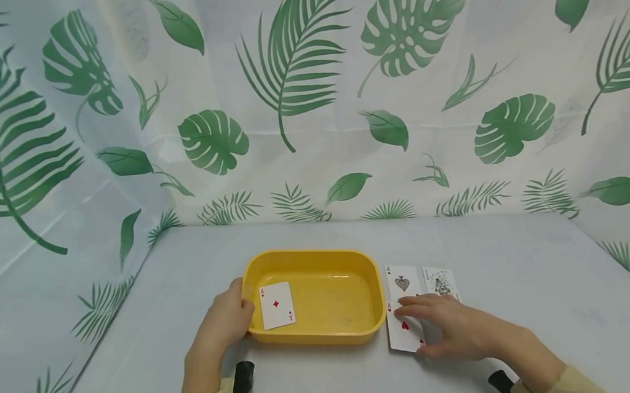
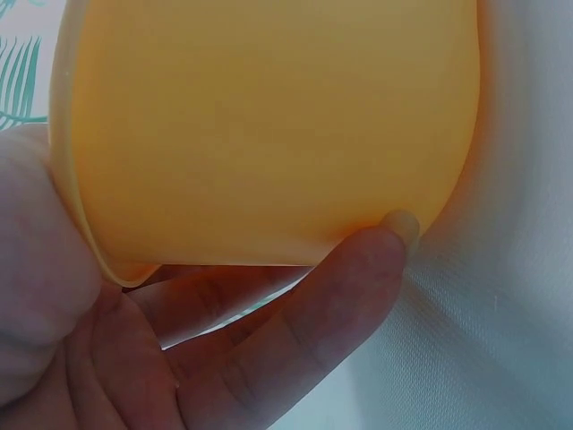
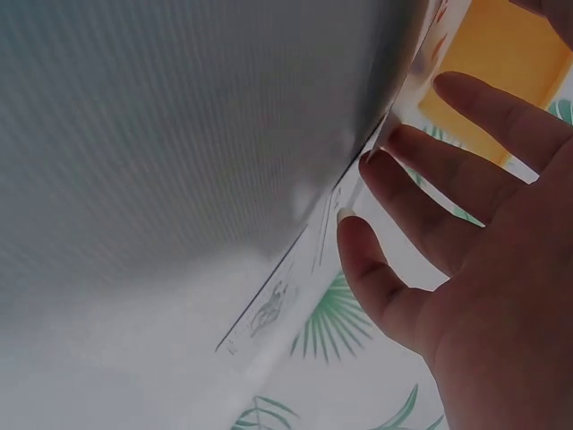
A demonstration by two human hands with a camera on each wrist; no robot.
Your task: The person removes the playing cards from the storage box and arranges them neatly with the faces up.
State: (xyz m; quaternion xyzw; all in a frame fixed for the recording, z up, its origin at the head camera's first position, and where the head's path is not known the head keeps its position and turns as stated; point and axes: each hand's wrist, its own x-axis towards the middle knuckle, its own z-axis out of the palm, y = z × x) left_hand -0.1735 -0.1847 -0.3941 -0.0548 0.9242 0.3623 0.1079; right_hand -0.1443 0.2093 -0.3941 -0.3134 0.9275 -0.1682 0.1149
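In the head view a yellow plastic tray [image 1: 331, 337] stands on the table, and an ace of diamonds [image 1: 277, 315] lies face up inside its left part. My left hand [image 1: 226, 317] grips the tray's left end, thumb over the rim; the left wrist view shows fingers [image 2: 331, 331] against the outer wall. To the tray's right, an ace of hearts [image 1: 401, 338] overlaps the lower part of an ace of spades [image 1: 401, 276]. A joker card [image 1: 434, 273] lies beside them, partly hidden. Over the ace of hearts reaches my right hand [image 1: 455, 327], fingers spread, fingertips at the cards.
A pale cloth covers the table [image 1: 521, 279]. White sheets with green leaf prints [image 1: 312, 159] hang as walls at the back and both sides. A black strap piece [image 1: 244, 378] shows at my left wrist, and another black piece [image 1: 501, 385] at my right.
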